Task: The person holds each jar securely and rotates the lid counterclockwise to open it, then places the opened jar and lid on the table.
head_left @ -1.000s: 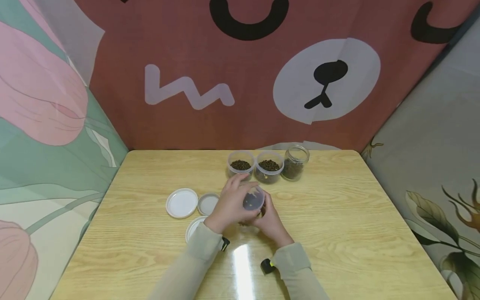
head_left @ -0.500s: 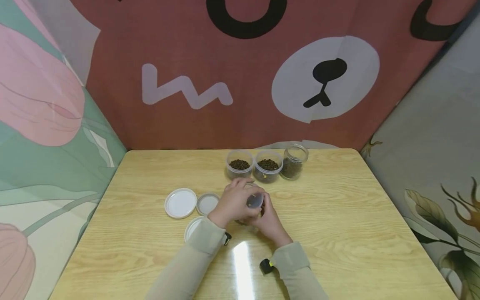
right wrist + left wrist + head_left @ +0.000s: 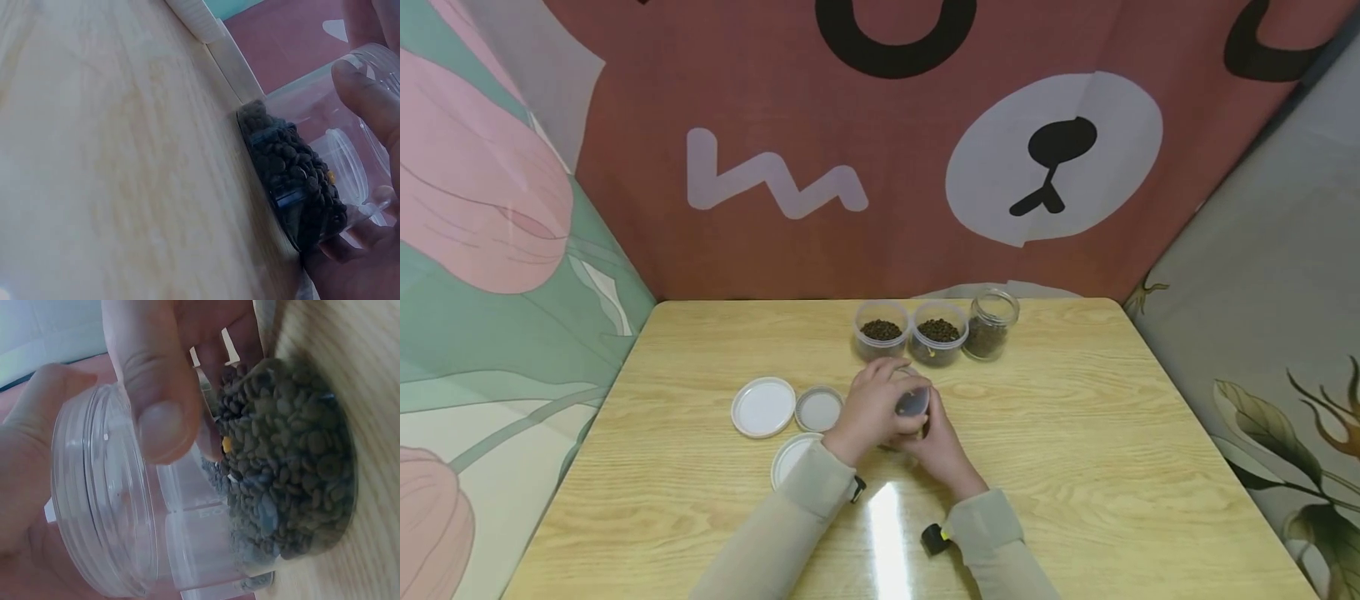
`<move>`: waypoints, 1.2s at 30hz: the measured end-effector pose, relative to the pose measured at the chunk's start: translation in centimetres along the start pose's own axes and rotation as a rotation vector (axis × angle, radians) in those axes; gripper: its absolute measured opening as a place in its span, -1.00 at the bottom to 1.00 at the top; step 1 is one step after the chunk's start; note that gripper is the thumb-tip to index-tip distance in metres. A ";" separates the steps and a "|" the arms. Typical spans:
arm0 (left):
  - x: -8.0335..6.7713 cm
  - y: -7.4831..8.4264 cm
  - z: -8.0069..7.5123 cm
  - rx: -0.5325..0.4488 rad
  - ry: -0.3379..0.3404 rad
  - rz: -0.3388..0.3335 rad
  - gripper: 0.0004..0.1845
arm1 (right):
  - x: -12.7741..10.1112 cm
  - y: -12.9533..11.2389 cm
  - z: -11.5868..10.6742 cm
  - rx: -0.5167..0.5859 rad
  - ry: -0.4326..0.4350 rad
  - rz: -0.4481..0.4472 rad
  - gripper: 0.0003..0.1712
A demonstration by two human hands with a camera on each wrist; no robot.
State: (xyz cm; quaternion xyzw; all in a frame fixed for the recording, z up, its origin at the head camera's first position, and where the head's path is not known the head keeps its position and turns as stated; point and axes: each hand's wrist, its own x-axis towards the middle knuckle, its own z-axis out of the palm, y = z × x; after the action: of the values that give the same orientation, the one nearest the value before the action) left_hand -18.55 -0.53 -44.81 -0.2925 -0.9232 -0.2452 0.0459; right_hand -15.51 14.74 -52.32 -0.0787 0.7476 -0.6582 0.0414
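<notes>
A clear plastic jar (image 3: 913, 402) with a layer of dark pellets (image 3: 287, 481) at its bottom is held at the middle of the wooden table (image 3: 1075, 433), its base against the tabletop. My left hand (image 3: 874, 408) grips it from the left, thumb (image 3: 159, 406) across the wall near the open threaded rim. My right hand (image 3: 937, 446) holds the near right side, with a fingertip (image 3: 369, 94) on the jar (image 3: 325, 144) wall. The pellets (image 3: 290, 169) include one yellow bit.
At the table's back stand two open tubs of pellets (image 3: 882, 331) (image 3: 938, 332) and a small glass jar (image 3: 992, 324). Three white lids (image 3: 763, 407) (image 3: 818, 409) (image 3: 790, 455) lie left of my hands. Printed cloth walls close in the back and both sides.
The jar has come down a little and its mouth shows less. My left hand now covers more of it. Both hands stay on the jar.
</notes>
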 end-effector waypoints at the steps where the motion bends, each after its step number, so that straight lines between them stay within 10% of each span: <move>1: 0.0 0.1 0.1 -0.001 0.001 -0.005 -0.48 | 0.0 0.0 0.0 0.007 0.000 -0.003 0.21; 36: -0.2 1.0 0.8 -0.035 0.096 -0.074 -0.51 | -0.7 0.1 0.7 -0.004 0.087 -0.049 0.16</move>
State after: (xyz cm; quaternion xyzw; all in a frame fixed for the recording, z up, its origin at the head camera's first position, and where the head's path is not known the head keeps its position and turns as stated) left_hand -17.79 0.46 -45.11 -0.2468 -0.9257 -0.2764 0.0758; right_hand -14.68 14.15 -52.56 -0.0684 0.7478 -0.6604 -0.0077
